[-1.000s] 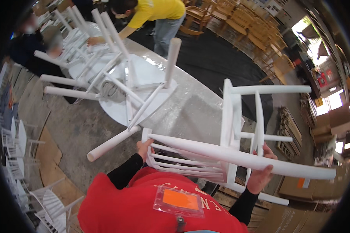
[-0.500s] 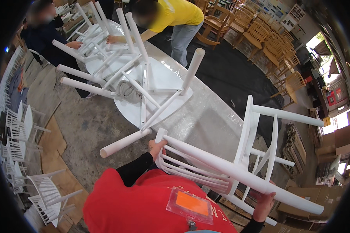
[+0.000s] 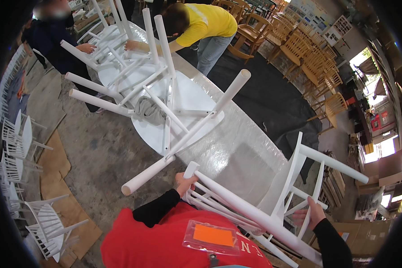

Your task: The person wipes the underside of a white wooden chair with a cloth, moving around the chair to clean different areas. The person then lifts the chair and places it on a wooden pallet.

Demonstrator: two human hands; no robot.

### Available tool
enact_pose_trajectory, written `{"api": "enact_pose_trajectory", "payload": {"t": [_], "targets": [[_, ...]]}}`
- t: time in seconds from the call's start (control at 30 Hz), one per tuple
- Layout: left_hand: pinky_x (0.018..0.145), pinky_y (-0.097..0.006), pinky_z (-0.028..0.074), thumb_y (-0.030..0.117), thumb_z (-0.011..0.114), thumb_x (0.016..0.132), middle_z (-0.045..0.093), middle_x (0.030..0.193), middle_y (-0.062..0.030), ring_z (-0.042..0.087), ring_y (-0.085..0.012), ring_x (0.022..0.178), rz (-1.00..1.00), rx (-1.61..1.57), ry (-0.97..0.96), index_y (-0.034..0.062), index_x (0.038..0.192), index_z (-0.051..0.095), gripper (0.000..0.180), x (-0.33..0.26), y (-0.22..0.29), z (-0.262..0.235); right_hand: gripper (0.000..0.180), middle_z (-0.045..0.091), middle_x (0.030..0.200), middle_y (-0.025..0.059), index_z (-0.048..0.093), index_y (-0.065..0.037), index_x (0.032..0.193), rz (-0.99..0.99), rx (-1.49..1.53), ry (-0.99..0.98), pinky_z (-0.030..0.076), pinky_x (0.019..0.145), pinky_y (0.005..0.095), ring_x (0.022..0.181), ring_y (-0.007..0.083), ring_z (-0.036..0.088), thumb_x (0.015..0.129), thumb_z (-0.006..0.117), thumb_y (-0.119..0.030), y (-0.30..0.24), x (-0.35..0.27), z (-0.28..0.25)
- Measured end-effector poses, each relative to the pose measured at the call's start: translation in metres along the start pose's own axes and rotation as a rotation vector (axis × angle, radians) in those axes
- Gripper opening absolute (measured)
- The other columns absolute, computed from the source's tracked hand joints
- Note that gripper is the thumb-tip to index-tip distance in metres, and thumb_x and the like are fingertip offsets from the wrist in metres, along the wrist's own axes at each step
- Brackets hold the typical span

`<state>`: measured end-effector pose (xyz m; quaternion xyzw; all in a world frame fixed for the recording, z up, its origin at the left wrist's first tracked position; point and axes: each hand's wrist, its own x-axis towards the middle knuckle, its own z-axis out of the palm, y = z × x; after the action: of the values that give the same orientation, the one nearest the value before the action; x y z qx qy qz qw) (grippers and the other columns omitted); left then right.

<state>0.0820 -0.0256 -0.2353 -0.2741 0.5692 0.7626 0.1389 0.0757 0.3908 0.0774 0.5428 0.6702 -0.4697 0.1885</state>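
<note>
A white spindle-back chair (image 3: 241, 198) is tipped on its side in front of me, its back toward the left and its legs toward the right. My left hand (image 3: 185, 183) is closed around the end of its top rail. At the leg end, my right hand (image 3: 316, 212) is wrapped about a thin stretcher, its fingers partly hidden behind the bar. Beyond the chair, a long table (image 3: 230, 134) with a shiny plastic covering carries upturned white chairs or stools (image 3: 196, 134). A grey cloth (image 3: 148, 110) lies on the nearest upturned seat.
A person in yellow (image 3: 212, 24) bends over the table's far side; another in dark clothes (image 3: 53, 40) stands at its left. White chairs (image 3: 49, 223) stand at the left beside brown cardboard (image 3: 82, 223). Wooden chairs (image 3: 295, 42) fill the back right; cardboard boxes (image 3: 366, 236) lie at right.
My right hand has left the chair's near leg and moved up to a stretcher. The chair has shifted and turned slightly, its leg end dropping lower. My left hand keeps its hold.
</note>
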Motion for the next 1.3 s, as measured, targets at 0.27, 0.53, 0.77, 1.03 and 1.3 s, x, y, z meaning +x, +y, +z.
{"api": "enact_pose_trajectory", "payload": {"t": [0.27,0.53,0.77,1.03,1.3], "targets": [[0.049,-0.029,0.050,0.019,0.080,0.082,0.066,0.070,-0.0040,0.062,-0.0128,0.053,0.113,0.044,-0.087,0.0001,0.085,0.069,0.022,-0.007,0.025,0.015,0.021,0.034,0.066,-0.0055,0.051,-0.025,0.119,-0.147,0.351,-0.125,0.030,0.042,0.0256,0.049,0.0071,0.034,0.101,0.060,-0.019,0.056,0.034,-0.060],[0.064,-0.031,0.053,0.009,0.074,0.091,0.063,0.099,-0.0054,0.063,-0.0145,0.081,0.399,0.057,-0.044,0.0013,0.124,0.054,0.039,-0.061,0.019,0.043,0.027,0.041,0.070,-0.0045,0.051,-0.016,0.122,-0.292,0.657,-0.050,0.030,0.043,0.0258,0.051,0.0070,0.037,0.097,0.059,-0.012,0.211,-0.040,-0.146],[0.071,-0.025,0.049,0.017,0.072,0.092,0.064,0.100,-0.0088,0.061,-0.0128,0.079,0.778,0.278,-0.772,-0.0047,0.122,0.058,0.039,-0.189,0.113,0.221,0.023,0.038,0.068,-0.0044,0.052,-0.017,0.120,-0.506,1.163,0.107,0.026,0.039,0.0224,0.048,0.0045,0.034,0.098,0.059,-0.016,0.429,-0.098,-0.253],[0.079,-0.027,0.047,0.021,0.067,0.094,0.065,0.097,-0.0074,0.060,-0.0128,0.085,1.168,0.395,-1.382,-0.0047,0.120,0.063,0.037,-0.432,0.097,0.429,0.029,0.033,0.061,-0.0062,0.056,-0.016,0.119,-0.819,1.614,0.441,0.026,0.037,0.0206,0.045,0.0038,0.029,0.105,0.050,-0.041,0.655,-0.081,-0.305],[0.058,-0.027,0.041,0.047,0.064,0.093,0.061,0.076,-0.0054,0.056,-0.0122,0.067,1.811,0.070,-2.160,-0.0058,0.104,0.066,0.054,-0.655,-0.047,0.568,0.034,0.031,0.060,-0.0031,0.051,-0.013,0.105,-0.702,2.096,1.217,0.027,0.045,0.0315,0.047,0.0110,0.030,0.103,0.051,-0.047,0.775,0.041,-0.292]]}}
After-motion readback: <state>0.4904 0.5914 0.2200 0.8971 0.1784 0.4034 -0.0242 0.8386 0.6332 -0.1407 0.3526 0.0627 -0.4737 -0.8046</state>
